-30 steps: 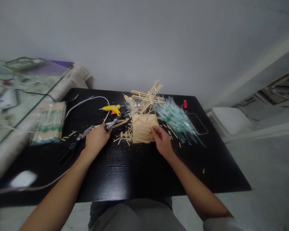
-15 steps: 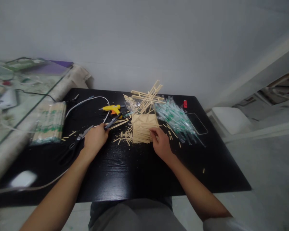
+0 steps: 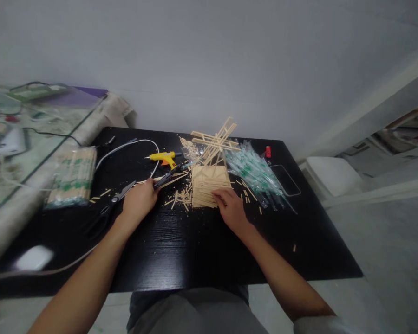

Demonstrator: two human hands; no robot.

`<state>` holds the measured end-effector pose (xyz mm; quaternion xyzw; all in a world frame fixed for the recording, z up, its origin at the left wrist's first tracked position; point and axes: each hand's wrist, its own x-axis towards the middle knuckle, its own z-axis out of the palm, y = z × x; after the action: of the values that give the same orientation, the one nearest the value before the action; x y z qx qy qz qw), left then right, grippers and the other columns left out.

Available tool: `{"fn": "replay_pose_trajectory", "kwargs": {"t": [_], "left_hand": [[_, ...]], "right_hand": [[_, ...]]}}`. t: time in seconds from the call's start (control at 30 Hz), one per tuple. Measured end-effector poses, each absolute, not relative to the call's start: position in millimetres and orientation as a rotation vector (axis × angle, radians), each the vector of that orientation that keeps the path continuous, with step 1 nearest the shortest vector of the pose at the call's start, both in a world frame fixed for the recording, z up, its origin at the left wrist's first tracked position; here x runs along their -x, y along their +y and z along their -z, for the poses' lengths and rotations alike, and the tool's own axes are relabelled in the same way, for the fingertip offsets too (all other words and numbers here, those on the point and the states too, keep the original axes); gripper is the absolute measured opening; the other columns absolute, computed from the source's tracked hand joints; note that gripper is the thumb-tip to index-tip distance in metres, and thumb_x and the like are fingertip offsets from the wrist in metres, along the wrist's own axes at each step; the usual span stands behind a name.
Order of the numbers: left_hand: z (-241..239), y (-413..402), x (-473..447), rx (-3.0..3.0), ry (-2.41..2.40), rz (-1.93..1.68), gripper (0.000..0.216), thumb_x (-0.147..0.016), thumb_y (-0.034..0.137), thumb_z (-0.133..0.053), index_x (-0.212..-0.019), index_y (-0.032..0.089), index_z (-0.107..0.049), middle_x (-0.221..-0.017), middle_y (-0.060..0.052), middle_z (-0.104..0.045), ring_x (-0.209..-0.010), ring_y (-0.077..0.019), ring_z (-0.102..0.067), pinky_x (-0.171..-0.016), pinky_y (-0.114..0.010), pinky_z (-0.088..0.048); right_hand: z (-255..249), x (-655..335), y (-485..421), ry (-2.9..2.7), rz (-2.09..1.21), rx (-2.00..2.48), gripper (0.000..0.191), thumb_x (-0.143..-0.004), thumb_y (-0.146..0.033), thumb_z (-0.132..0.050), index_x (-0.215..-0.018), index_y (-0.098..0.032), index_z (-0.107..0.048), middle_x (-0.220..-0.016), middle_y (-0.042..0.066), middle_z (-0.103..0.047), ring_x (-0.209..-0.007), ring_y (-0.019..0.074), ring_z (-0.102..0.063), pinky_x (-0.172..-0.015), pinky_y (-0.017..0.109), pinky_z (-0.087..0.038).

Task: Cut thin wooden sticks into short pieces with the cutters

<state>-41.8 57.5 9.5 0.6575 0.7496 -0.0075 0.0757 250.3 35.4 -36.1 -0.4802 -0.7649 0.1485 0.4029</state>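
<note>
My left hand (image 3: 139, 202) is closed around the near end of a slim dark tool (image 3: 166, 178), whose exact kind I cannot make out. Long pale wooden strips (image 3: 174, 179) lie beside that tool. Black-handled scissors (image 3: 115, 199) rest on the table by my left wrist. My right hand (image 3: 231, 208) has its fingers pinched together at a row of thin wooden sticks (image 3: 209, 186), apparently on one stick mostly hidden by the fingertips. Under the row is a square wooden board (image 3: 209, 172). Behind it stands a crossed frame of wooden strips (image 3: 218, 143).
A yellow glue gun (image 3: 163, 157) lies behind my left hand. Short stick offcuts (image 3: 183, 196) litter the table (image 3: 181, 260). Green-and-clear plastic wrappers (image 3: 256, 168) and a phone-like dark slab (image 3: 285, 180) are at right. A pack of sticks (image 3: 73, 176) sits at left.
My right hand has shifted slightly left across the stick row. The far end of the dark tool in my left hand has dipped a little.
</note>
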Motion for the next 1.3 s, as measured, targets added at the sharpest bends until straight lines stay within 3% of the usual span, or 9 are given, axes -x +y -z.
{"fn": "replay_pose_trajectory", "kwargs": {"t": [0.27, 0.4, 0.5, 0.63, 0.73, 0.87, 1.07, 1.3], "left_hand": [[-16.6, 51.5, 36.8, -2.088, 2.163, -0.094, 0.043, -0.097, 0.047, -0.042, -0.12, 0.019, -0.065, -0.099, -0.015, -0.076, -0.091, -0.0343, -0.072, -0.073, -0.036, -0.049], [-16.8, 49.2, 33.6, -2.007, 2.042, -0.377, 0.038, -0.093, 0.049, -0.048, -0.11, 0.02, -0.068, -0.091, -0.01, -0.076, -0.085, -0.0294, -0.07, -0.072, -0.034, -0.047], [-15.6, 47.5, 29.9, -1.859, 1.78, -0.67, 0.035, -0.089, 0.051, -0.056, -0.096, 0.02, -0.07, -0.087, -0.005, -0.074, -0.08, -0.0233, -0.067, -0.074, -0.031, -0.047], [-15.0, 42.6, 23.6, -1.557, 1.447, -0.786, 0.037, -0.081, 0.054, -0.068, -0.085, 0.018, -0.068, -0.067, 0.001, -0.062, -0.06, -0.0139, -0.054, -0.058, -0.026, -0.043], [-14.2, 37.6, 19.7, -1.33, 1.277, -0.749, 0.039, -0.078, 0.053, -0.073, -0.088, 0.017, -0.067, -0.055, 0.006, -0.049, -0.046, -0.0086, -0.04, -0.046, -0.023, -0.031], [-13.6, 32.3, 16.1, -1.246, 1.119, -0.721, 0.035, -0.077, 0.048, -0.077, -0.088, 0.017, -0.066, -0.053, 0.007, -0.047, -0.044, -0.0065, -0.038, -0.045, -0.021, -0.029], [-14.8, 30.9, 12.5, -1.255, 1.107, -0.729, 0.033, -0.076, 0.047, -0.077, -0.084, 0.017, -0.066, -0.05, 0.007, -0.046, -0.043, -0.0068, -0.039, -0.043, -0.02, -0.03], [-15.8, 31.1, 10.3, -1.267, 1.117, -0.724, 0.031, -0.078, 0.045, -0.076, -0.082, 0.016, -0.065, -0.049, 0.008, -0.045, -0.043, -0.0061, -0.038, -0.045, -0.02, -0.03]], "right_hand": [[36.4, -250.5, 37.2, -1.94, -0.337, 1.241, 0.016, -0.098, -0.024, -0.058, -0.1, -0.023, -0.074, -0.096, 0.009, -0.075, -0.096, 0.0262, -0.067, -0.091, 0.044, -0.052], [37.5, -250.1, 37.0, -1.937, -0.34, 1.247, 0.015, -0.098, -0.025, -0.058, -0.099, -0.023, -0.073, -0.096, 0.008, -0.075, -0.096, 0.0262, -0.066, -0.091, 0.044, -0.051], [35.2, -249.1, 35.9, -1.897, -0.392, 1.252, 0.021, -0.099, -0.024, -0.054, -0.111, -0.024, -0.071, -0.1, 0.008, -0.073, -0.098, 0.0261, -0.066, -0.092, 0.043, -0.052], [26.7, -245.7, 31.7, -1.851, -0.537, 1.2, 0.03, -0.102, -0.022, -0.045, -0.123, -0.024, -0.066, -0.108, 0.01, -0.068, -0.101, 0.0245, -0.065, -0.093, 0.041, -0.052], [20.2, -241.9, 26.5, -1.842, -0.639, 1.179, 0.029, -0.102, -0.022, -0.042, -0.116, -0.023, -0.067, -0.106, 0.01, -0.066, -0.097, 0.0236, -0.063, -0.089, 0.04, -0.053], [16.5, -238.0, 21.1, -1.822, -0.739, 1.188, 0.02, -0.102, -0.024, -0.044, -0.108, -0.021, -0.063, -0.096, 0.007, -0.065, -0.079, 0.02, -0.061, -0.08, 0.037, -0.053], [23.5, -240.6, 25.3, -1.945, -0.401, 1.169, 0.017, -0.1, -0.022, -0.053, -0.104, -0.023, -0.07, -0.102, 0.009, -0.069, -0.101, 0.0242, -0.063, -0.093, 0.039, -0.048], [37.3, -242.3, 34.0, -1.998, -0.134, 1.261, 0.015, -0.099, -0.022, -0.06, -0.104, -0.02, -0.074, -0.097, 0.007, -0.074, -0.096, 0.0238, -0.063, -0.092, 0.04, -0.044]]}}
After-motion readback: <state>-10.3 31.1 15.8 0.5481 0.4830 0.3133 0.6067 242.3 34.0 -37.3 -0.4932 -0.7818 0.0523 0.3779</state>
